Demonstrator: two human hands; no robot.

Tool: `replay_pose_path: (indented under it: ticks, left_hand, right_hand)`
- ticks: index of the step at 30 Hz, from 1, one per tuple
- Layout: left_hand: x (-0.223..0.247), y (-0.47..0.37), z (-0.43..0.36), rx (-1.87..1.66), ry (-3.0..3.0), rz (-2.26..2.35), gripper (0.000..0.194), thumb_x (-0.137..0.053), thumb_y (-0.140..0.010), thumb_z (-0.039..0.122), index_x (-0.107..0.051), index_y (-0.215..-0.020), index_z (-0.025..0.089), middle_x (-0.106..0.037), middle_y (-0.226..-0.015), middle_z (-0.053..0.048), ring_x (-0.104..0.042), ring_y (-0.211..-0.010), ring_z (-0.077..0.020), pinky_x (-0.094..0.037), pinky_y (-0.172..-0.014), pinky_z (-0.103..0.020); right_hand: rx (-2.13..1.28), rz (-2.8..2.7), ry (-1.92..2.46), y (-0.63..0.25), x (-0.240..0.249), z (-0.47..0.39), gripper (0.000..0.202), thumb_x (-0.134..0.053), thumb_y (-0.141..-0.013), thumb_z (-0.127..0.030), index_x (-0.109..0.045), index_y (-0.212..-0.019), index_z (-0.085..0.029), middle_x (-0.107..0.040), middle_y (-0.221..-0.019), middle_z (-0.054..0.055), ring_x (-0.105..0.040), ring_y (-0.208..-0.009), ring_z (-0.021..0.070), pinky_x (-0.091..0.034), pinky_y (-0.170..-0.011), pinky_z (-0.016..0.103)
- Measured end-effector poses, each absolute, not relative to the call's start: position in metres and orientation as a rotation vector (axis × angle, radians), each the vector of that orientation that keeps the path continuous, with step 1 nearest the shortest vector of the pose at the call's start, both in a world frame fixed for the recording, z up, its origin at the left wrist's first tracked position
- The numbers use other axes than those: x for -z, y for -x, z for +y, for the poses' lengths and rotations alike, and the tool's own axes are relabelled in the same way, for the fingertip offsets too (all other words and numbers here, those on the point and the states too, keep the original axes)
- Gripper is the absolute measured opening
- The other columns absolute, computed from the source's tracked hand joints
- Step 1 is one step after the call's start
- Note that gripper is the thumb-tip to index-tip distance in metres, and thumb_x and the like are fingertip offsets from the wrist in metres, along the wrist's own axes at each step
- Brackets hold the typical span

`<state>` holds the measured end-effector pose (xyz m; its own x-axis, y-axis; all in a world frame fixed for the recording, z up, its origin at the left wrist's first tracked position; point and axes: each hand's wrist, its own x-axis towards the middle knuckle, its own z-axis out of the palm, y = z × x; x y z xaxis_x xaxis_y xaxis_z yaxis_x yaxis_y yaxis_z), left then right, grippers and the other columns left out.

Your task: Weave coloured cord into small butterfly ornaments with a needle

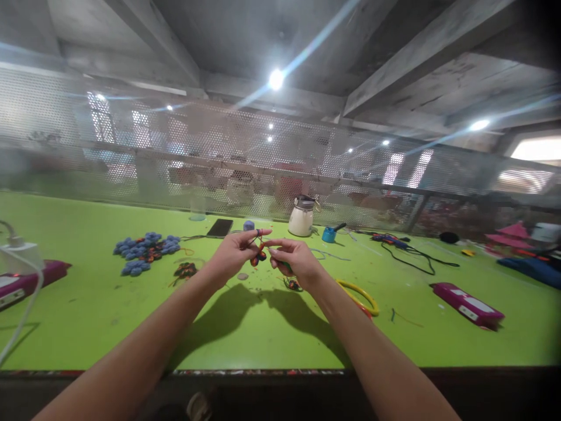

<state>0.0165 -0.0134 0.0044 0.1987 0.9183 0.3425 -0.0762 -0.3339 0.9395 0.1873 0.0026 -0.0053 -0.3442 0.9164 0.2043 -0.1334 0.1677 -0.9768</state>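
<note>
Above the middle of the green table, my left hand (234,257) pinches a small dark crochet piece (258,259) with red and orange in it. Yarn (260,234) loops around its raised index finger. Close on the right, my right hand (298,261) is closed, its thumb and fingertips pressed together at the yarn. A bit of dark green shows under its palm, but I cannot make out what it grips. Below the hands lie a small dark multicoloured yarn piece (293,285) and, to the left, another such piece (184,271).
Blue crocheted flowers (135,267) lie left on the green table (263,345). Behind are a phone (220,228), a white jug (301,217) and a blue pot (329,234). A yellow ring (360,292) and purple power strips (468,305) lie nearer. A mesh screen (210,169) borders the back.
</note>
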Motion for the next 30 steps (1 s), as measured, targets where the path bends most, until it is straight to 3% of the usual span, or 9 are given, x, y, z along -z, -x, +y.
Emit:
replay_pose_path:
  ticks: [4, 8, 13, 17, 23, 30]
  left_hand:
    - [-0.003, -0.022, -0.013, -1.413, -1.618, 0.856, 0.032, -0.065, -0.068, 0.007, -0.077, -0.097, 0.016, -0.052, -0.056, 0.004, -0.046, -0.050, -0.0092, -0.037, -0.054, -0.026]
    - [-0.003, -0.024, -0.016, -1.500, -1.597, 0.846, 0.024, -0.067, -0.067, 0.006, -0.079, -0.084, 0.018, -0.053, -0.060, 0.003, -0.044, -0.053, -0.0089, -0.036, -0.055, -0.024]
    - [-0.002, -0.021, -0.015, -1.461, -1.396, 0.784, 0.035, -0.074, -0.066, 0.013, -0.074, -0.101, 0.015, -0.060, -0.059, 0.001, -0.051, -0.055, -0.0110, -0.039, -0.053, -0.024]
    - [-0.002, -0.017, -0.012, -1.401, -1.217, 0.702, 0.043, -0.072, -0.066, 0.009, -0.070, -0.109, 0.016, -0.065, -0.069, -0.001, -0.056, -0.059, -0.0095, -0.043, -0.057, -0.021]
    - [-0.004, -0.014, -0.011, -1.337, -1.127, 0.669, 0.035, -0.066, -0.069, 0.001, -0.071, -0.103, 0.011, -0.068, -0.079, -0.006, -0.057, -0.062, -0.0082, -0.046, -0.062, -0.020]
    - [-0.008, -0.006, -0.011, -1.287, -1.294, 0.760, 0.037, -0.075, -0.064, 0.006, -0.072, -0.101, 0.009, -0.065, -0.064, -0.003, -0.054, -0.058, -0.0113, -0.039, -0.054, -0.022]
  right_hand:
    - [-1.378, -1.416, 0.793, -0.185, 0.009, 0.005, 0.036, -0.071, -0.062, -0.023, -0.071, -0.095, -0.010, -0.058, -0.046, -0.003, -0.033, -0.031, 0.0037, -0.013, -0.036, 0.020]
    - [-1.423, -1.345, 0.757, -0.180, 0.013, 0.005, 0.050, -0.071, -0.063, -0.027, -0.068, -0.110, -0.013, -0.058, -0.050, -0.004, -0.033, -0.034, 0.0029, -0.015, -0.038, 0.019]
    - [-1.426, -1.263, 0.736, -0.174, 0.014, 0.001, 0.058, -0.075, -0.061, -0.032, -0.066, -0.115, -0.013, -0.057, -0.052, -0.004, -0.036, -0.037, 0.0032, -0.020, -0.039, 0.019]
    - [-1.390, -1.264, 0.719, -0.172, 0.013, -0.003, 0.057, -0.076, -0.062, -0.035, -0.068, -0.113, -0.014, -0.057, -0.054, -0.004, -0.037, -0.038, 0.0037, -0.019, -0.039, 0.019]
    - [-1.224, -1.346, 0.694, -0.173, 0.012, -0.003, 0.050, -0.073, -0.066, -0.036, -0.069, -0.111, -0.013, -0.057, -0.052, -0.004, -0.036, -0.036, 0.0037, -0.019, -0.037, 0.020]
    - [-1.038, -1.535, 0.693, -0.183, 0.006, 0.001, 0.038, -0.070, -0.068, -0.028, -0.074, -0.102, -0.011, -0.053, -0.046, -0.005, -0.033, -0.035, 0.0033, -0.022, -0.037, 0.021]
